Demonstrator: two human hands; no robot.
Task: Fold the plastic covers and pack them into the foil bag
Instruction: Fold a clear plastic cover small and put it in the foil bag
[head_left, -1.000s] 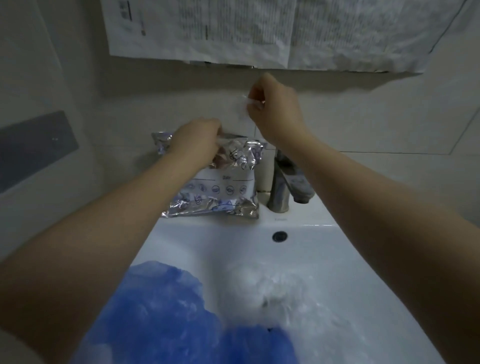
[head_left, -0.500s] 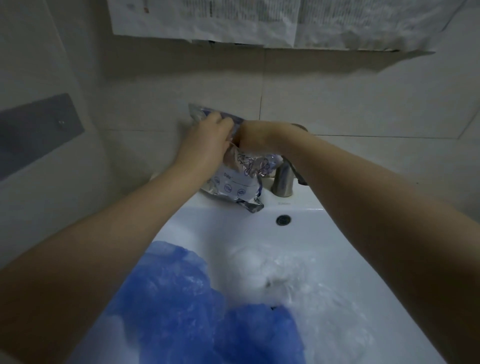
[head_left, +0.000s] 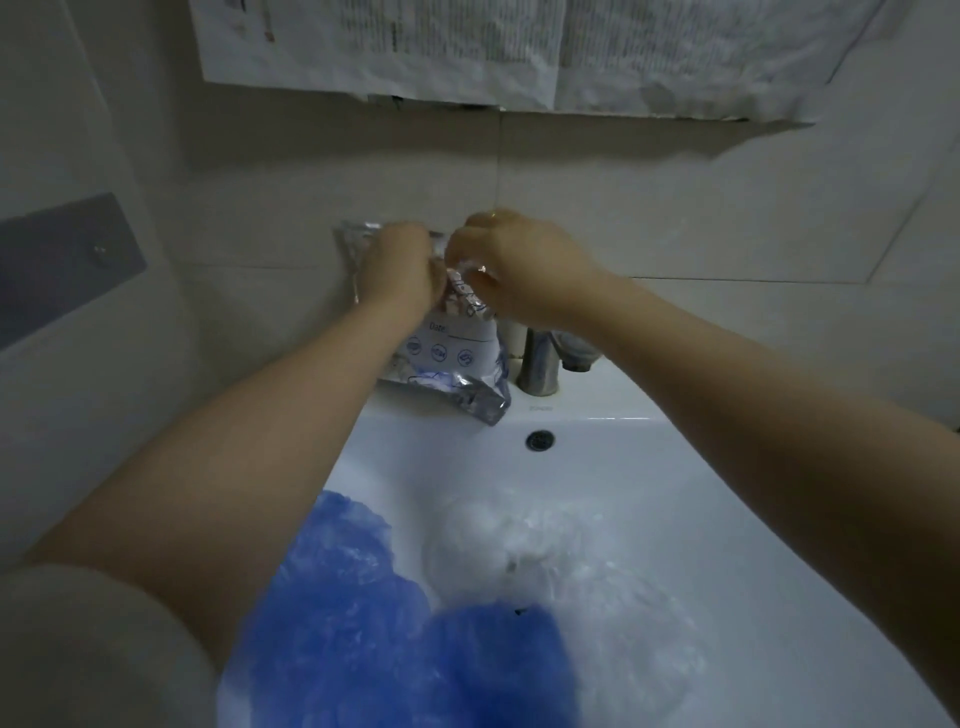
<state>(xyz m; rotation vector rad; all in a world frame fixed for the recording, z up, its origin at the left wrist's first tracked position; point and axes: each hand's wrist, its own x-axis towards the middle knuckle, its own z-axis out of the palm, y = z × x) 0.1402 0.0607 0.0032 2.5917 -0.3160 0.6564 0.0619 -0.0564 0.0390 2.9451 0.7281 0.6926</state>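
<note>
A silver foil bag (head_left: 457, 374) with a white label stands on the back ledge of the white sink (head_left: 675, 467), left of the tap. My left hand (head_left: 400, 270) grips the bag's top edge. My right hand (head_left: 519, 265) pinches a small clear plastic piece at the bag's mouth, fingers curled. Blue plastic covers (head_left: 374, 613) lie heaped in the near left of the basin. A clear plastic cover (head_left: 561, 561) lies crumpled over the drain area. The bag's opening is hidden behind my hands.
A metal tap (head_left: 543, 358) stands right of the bag, under my right wrist. The overflow hole (head_left: 540, 440) sits below it. Printed paper sheets (head_left: 467, 47) hang on the tiled wall above. A grey panel (head_left: 57, 265) is on the left wall.
My right hand came down from above the bag to its mouth, then rose slightly. My left hand lifted and tilted the bag's top; the bag now leans toward the wall.
</note>
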